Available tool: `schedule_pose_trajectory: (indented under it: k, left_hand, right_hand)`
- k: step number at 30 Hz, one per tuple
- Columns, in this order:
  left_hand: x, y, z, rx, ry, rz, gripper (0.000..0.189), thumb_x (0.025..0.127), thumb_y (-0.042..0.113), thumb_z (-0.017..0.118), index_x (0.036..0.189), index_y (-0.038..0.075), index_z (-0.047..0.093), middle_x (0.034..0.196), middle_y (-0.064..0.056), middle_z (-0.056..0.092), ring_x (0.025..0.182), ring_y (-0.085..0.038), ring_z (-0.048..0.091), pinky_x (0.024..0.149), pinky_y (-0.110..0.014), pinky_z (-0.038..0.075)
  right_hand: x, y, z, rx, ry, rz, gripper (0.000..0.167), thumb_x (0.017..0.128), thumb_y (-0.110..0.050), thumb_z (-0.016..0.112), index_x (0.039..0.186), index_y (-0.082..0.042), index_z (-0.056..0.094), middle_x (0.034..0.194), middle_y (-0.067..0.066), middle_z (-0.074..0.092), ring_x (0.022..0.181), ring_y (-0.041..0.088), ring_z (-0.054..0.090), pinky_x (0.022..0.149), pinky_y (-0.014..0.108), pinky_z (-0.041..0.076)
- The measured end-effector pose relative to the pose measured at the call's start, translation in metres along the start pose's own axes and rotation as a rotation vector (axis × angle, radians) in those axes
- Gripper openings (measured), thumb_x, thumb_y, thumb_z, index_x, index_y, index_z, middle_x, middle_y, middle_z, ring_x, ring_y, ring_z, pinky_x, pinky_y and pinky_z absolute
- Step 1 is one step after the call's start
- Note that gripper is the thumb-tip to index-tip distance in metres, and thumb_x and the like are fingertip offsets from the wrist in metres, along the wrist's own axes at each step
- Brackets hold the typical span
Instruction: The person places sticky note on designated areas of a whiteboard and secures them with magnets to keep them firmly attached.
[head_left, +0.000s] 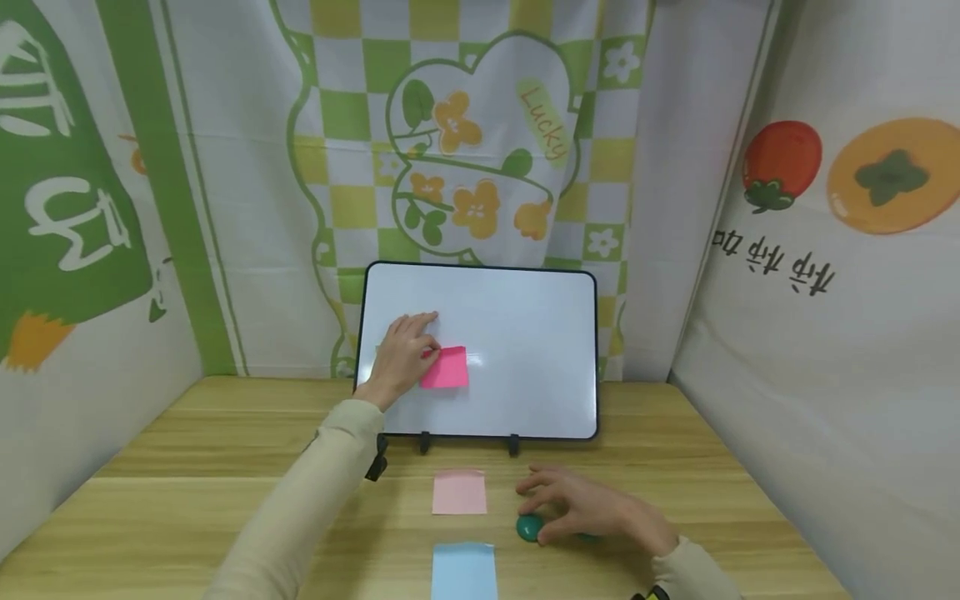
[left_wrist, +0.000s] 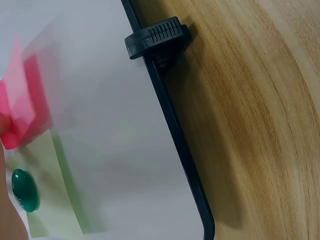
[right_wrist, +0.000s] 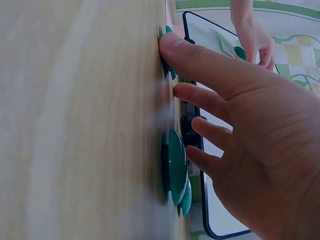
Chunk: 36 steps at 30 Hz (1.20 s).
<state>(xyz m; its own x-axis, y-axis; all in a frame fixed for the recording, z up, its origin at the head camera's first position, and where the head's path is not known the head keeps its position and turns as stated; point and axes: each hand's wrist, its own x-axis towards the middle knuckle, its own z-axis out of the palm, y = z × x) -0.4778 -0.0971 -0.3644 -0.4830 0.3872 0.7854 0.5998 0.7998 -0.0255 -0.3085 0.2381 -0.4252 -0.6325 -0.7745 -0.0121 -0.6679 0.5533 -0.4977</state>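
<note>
At the whiteboard [head_left: 525,358], my left hand [head_left: 405,354] pinches a bright pink sticky note [head_left: 447,368] by its upper left corner. The note's lower part stands off the board in the left wrist view. Beside it, a pale green sticky note [left_wrist: 52,192] lies on the board under a green magnet [left_wrist: 25,190], mostly hidden behind my hand in the head view. Low over the table, my right hand [head_left: 581,502] spreads its bent fingers around another green magnet [head_left: 529,527], thumb tip right at its edge. More green magnets [right_wrist: 177,167] lie beneath that hand.
A light pink sticky note [head_left: 459,492] and a light blue one [head_left: 464,573] lie on the wooden table [head_left: 720,467] before the board. Black clip feet [head_left: 513,445] hold up the board's lower edge. Printed curtains [head_left: 480,125] hang behind and at both sides.
</note>
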Motion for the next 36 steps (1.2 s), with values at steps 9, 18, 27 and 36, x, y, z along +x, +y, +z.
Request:
schedule_pose_trajectory:
  k: [9,18,27,36]
  left_hand:
    - [0.0,-0.001,0.001,-0.006,0.012,0.01,0.007,0.084,0.013,0.078,0.084,0.007,0.076,0.137,-0.012,0.061,0.129,-0.03,0.053,0.113,-0.046,0.038]
    - [0.001,0.001,-0.002,-0.023,-0.017,-0.015,0.006,0.084,0.014,0.078,0.084,0.008,0.076,0.138,-0.012,0.06,0.131,-0.03,0.052,0.107,-0.047,0.042]
    - [0.004,0.0,-0.003,-0.019,-0.038,-0.024,0.007,0.085,0.016,0.078,0.085,0.009,0.076,0.137,-0.011,0.061,0.13,-0.029,0.053,0.106,-0.048,0.042]
    - [0.005,-0.001,-0.008,-0.005,-0.054,-0.025,0.009,0.085,0.018,0.079,0.084,0.009,0.077,0.136,-0.01,0.063,0.127,-0.029,0.056,0.103,-0.049,0.043]
  right_hand:
    - [0.004,-0.004,-0.002,-0.061,0.004,-0.028,0.043,0.091,-0.043,0.069,0.129,-0.024,0.067,0.15,0.001,0.049,0.15,0.037,0.024,0.116,0.065,0.023]
    - [0.012,-0.006,-0.004,-0.166,0.079,-0.131,0.041,0.091,-0.036,0.07,0.126,-0.015,0.068,0.147,0.007,0.053,0.147,0.041,0.029,0.114,0.063,0.03]
    - [0.024,-0.011,-0.007,-0.254,0.242,-0.258,0.037,0.086,-0.033,0.076,0.118,-0.014,0.072,0.141,0.01,0.058,0.144,0.041,0.033,0.11,0.063,0.035]
    - [0.043,-0.014,-0.011,-0.311,0.439,-0.357,0.038,0.081,-0.028,0.081,0.114,-0.012,0.073,0.139,0.009,0.06,0.143,0.04,0.036,0.11,0.057,0.039]
